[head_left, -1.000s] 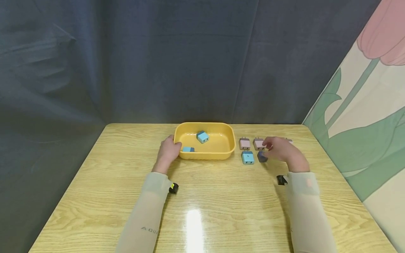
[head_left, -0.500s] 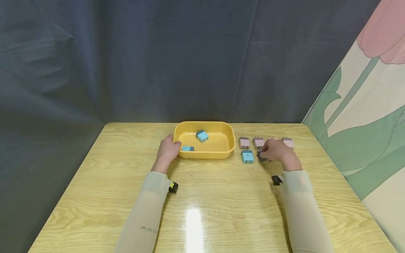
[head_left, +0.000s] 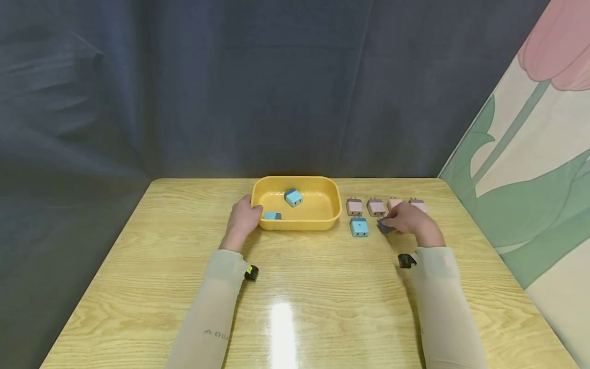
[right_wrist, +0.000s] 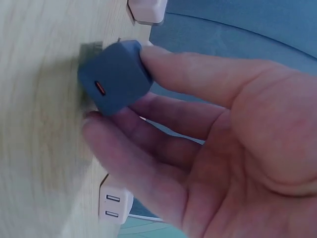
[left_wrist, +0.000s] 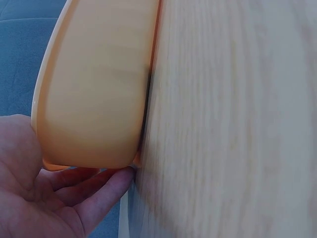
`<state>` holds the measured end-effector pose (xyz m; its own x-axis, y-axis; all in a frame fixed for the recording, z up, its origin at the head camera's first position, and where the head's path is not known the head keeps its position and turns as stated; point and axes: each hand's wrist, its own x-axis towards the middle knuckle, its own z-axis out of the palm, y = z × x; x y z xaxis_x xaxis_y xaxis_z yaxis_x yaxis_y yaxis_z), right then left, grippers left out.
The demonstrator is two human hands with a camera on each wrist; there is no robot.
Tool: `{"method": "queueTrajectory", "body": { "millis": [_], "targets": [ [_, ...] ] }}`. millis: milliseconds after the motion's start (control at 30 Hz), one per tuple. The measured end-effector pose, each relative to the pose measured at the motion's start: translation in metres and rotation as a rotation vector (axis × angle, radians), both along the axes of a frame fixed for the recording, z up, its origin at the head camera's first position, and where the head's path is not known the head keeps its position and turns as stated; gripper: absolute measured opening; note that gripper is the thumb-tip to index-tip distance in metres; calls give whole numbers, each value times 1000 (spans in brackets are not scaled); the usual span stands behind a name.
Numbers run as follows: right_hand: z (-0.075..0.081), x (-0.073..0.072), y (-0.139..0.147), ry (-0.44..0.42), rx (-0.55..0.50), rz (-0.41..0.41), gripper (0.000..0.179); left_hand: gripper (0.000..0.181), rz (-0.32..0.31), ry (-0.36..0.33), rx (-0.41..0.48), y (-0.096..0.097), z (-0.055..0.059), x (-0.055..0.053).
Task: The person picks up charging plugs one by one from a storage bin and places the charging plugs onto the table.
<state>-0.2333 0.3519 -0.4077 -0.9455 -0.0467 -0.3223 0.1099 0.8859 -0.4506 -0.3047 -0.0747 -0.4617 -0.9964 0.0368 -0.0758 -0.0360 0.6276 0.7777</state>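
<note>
My left hand (head_left: 244, 217) grips the left end of a yellow plastic bin (head_left: 301, 225). In the left wrist view its fingers (left_wrist: 106, 198) curl against the bin's end wall, with the thumb up at the rim. Two blue chargers with dark plug ends lie in the bin, one toward the back (head_left: 293, 198) and one at the front left (head_left: 272, 216). My right hand (head_left: 412, 220) pinches a dark blue charger (right_wrist: 116, 77) between thumb and fingers. That charger is tilted, and its face with a single narrow port shows in the right wrist view.
Left of the right hand, a blue charger (head_left: 359, 227) lies on the wooden table (head_left: 332, 287). Behind it runs a row of several pink chargers (head_left: 354, 207), partly covered by the hand. A dark curtain (head_left: 258, 92) rises at the table's back edge.
The right hand has come in leftward, taken hold of the dark blue charger, then drawn back slightly right with it. The left hand keeps its grip on the bin.
</note>
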Motion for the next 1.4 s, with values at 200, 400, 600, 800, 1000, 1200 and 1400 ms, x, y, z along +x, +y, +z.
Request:
{"method": "queueTrajectory", "body": {
  "millis": [200,400,600,800,1000,1200,1400],
  "targets": [
    [0,0,2,-17,-8,-53,39,45,5,4,-14,0,1,0],
    [-2,0,8,-22,13,-89,39,44,5,0,-9,1,1,0],
    [-3,-1,11,-45,-32,-111,40,44,8,5,-8,1,1,0],
    [-5,-2,12,-43,-7,-103,36,43,12,4,-1,2,1,1],
    [-5,-2,14,-46,-2,-81,35,43,9,6,-10,1,1,0],
    [-6,-1,16,-66,-57,-57,41,44,10,1,-7,1,1,0],
    [-6,-2,13,-82,-64,-63,44,45,7,6,-4,1,1,0]
  ]
}}
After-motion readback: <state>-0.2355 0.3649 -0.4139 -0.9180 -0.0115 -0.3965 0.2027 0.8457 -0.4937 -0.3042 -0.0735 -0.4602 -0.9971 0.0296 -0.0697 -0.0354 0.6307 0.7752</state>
